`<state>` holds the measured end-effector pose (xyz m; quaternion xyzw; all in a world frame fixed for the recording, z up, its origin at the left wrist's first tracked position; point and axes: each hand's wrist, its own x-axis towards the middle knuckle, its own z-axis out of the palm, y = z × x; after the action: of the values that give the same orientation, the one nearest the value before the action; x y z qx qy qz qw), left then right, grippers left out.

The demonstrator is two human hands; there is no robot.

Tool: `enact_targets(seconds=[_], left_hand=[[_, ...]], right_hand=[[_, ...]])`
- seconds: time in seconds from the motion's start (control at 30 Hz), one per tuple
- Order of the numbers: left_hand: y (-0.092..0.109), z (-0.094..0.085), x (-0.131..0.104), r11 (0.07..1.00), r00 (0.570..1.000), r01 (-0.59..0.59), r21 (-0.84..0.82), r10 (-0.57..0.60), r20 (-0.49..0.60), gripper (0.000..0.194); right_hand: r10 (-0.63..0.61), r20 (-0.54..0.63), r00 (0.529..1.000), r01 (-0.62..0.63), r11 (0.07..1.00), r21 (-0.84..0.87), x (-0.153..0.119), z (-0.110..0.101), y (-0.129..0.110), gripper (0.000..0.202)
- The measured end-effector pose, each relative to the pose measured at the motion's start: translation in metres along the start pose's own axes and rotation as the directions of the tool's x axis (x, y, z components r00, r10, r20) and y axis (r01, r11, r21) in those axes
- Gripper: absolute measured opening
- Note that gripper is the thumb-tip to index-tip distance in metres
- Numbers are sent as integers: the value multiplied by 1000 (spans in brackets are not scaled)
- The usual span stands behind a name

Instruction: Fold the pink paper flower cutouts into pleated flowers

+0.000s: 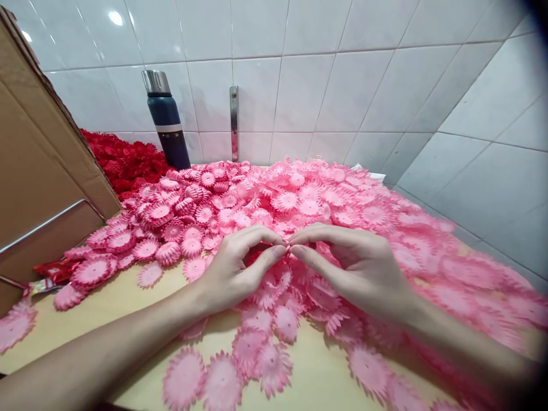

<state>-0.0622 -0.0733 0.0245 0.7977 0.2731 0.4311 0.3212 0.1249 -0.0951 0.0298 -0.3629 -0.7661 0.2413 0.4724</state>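
Observation:
My left hand [246, 260] and my right hand [355, 257] meet at their fingertips above the pile, thumb and forefinger of each pressed together in a pinch. A speck of pinkish red shows between the fingertips, but it is too small and covered to name. Under and behind both hands spreads a large heap of pink fabric flower petals [285, 201], round with notched edges. Several flat petal discs [222, 381] lie loose on the table nearer to me, some with a small hole in the middle.
A dark blue bottle [169, 123] with a steel cap stands at the back left. Deep red petals [128, 162] are heaped beside it. A cardboard box [47, 137] rises at the left, with a red wrapper [55, 271] near its foot. White tiled walls [325, 91] bound the yellowish table [141, 319].

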Motion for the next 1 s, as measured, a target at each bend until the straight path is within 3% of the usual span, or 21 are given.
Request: enact_targets(seconds=[1.0], left_hand=[[-5,1,0,999,999,-42,10,42,-3,9]], right_hand=[[-33,-44,999,34,999,27,-2,5,0,23]])
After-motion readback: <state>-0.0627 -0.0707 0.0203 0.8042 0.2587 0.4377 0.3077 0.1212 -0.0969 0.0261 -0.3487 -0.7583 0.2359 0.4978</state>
